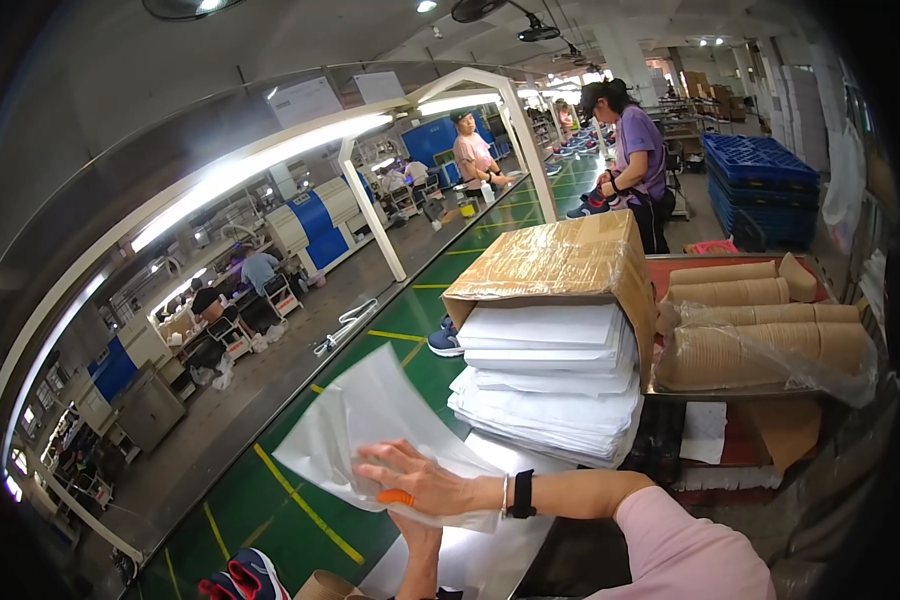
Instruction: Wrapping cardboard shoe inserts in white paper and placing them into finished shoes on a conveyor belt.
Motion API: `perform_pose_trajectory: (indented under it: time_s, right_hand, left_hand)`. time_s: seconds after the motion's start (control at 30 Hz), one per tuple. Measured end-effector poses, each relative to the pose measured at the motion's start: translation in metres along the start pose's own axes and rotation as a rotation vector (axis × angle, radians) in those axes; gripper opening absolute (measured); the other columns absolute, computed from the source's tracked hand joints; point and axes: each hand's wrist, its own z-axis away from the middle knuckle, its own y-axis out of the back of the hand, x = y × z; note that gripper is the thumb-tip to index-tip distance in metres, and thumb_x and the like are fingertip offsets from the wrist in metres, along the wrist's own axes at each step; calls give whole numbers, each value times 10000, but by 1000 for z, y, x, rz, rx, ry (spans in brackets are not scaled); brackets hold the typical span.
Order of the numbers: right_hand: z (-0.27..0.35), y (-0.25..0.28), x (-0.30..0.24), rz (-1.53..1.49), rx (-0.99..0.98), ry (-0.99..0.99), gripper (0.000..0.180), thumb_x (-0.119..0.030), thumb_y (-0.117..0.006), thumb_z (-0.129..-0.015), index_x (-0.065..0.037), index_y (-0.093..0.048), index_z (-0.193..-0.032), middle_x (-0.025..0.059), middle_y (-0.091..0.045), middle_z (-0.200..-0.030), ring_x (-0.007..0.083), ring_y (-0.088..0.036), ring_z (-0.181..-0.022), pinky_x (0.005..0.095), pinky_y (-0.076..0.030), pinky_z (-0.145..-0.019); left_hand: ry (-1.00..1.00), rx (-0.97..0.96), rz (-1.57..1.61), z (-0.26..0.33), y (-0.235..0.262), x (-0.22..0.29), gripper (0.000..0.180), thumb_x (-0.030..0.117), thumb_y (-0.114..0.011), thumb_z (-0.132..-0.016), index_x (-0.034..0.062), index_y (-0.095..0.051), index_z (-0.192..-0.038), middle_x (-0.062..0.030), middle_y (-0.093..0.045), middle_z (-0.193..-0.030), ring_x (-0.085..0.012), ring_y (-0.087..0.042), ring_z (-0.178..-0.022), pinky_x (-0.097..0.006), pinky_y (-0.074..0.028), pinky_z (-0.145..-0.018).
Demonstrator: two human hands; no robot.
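Observation:
A thin white sheet of wrapping paper (345, 405) is raised, tilted, above the green conveyor belt. My right hand (415, 480) reaches in from the right and is closed on this sheet, its fingers slightly blurred. Something small and orange (395, 497) shows at its thumb side; its kind is unclear. Below, my left hand (420, 535) comes up from the lower edge, its fingers hidden behind the sheet and my right hand. To the right, a stack of white paper (545, 410) fills a cardboard box (540, 262) lying on its side.
Dark blue and red shoes (245, 578) lie on the belt (300, 520) at lower left. Another shoe (444, 338) stands beside the box. Brown paper-like rolls (770, 350) lie at right. A co-worker in purple (642, 150) handles a shoe farther along. Blue crates (760, 190) stand behind.

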Motion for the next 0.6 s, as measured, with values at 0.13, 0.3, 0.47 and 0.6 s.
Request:
perform_pose_trajectory:
  time_s: [0.13, 0.3, 0.47, 0.6]
  right_hand:
    - [-27, 33, 0, -108, -70, 63, 754, -136, -730, -738, -137, -326, -1374, 150, -395, -1270, 353, -471, -1057, 415, -434, -889]
    - [-46, 73, 22, 398, -256, 132, 704, -197, -781, -667, -94, -378, -1235, 157, -424, -1072, 364, -496, -988, 407, -437, -823]
    - [-59, 66, -15, 110, 207, -2, 734, -200, -815, -638, -79, -378, -1215, 156, -419, -1096, 359, -490, -985, 400, -430, -839]
    - [-28, 53, -24, -381, 442, -261, 847, -167, -841, -635, -92, -283, -1267, 145, -469, -1141, 269, -498, -1070, 379, -435, -908]
  left_hand:
    - [-225, -148, 1, -11, 20, -6, 337, 58, -627, -807, -48, -546, -1116, -138, -576, -1126, -232, -535, -1054, -358, -410, -914]
    - [-86, -1154, -665, -8, 28, 32, 507, 250, -695, -811, -23, -518, -1200, -208, -555, -1192, -350, -509, -1107, -367, -374, -976]
    - [120, -1180, 39, 42, -16, 21, 586, 348, -567, -895, -23, -379, -1306, -155, -531, -1228, -272, -462, -1172, -359, -347, -1005]
    - [657, -203, 1218, 25, -45, 51, 622, 536, -407, -908, 78, -361, -1327, -79, -431, -1330, -223, -417, -1223, -364, -278, -1094]
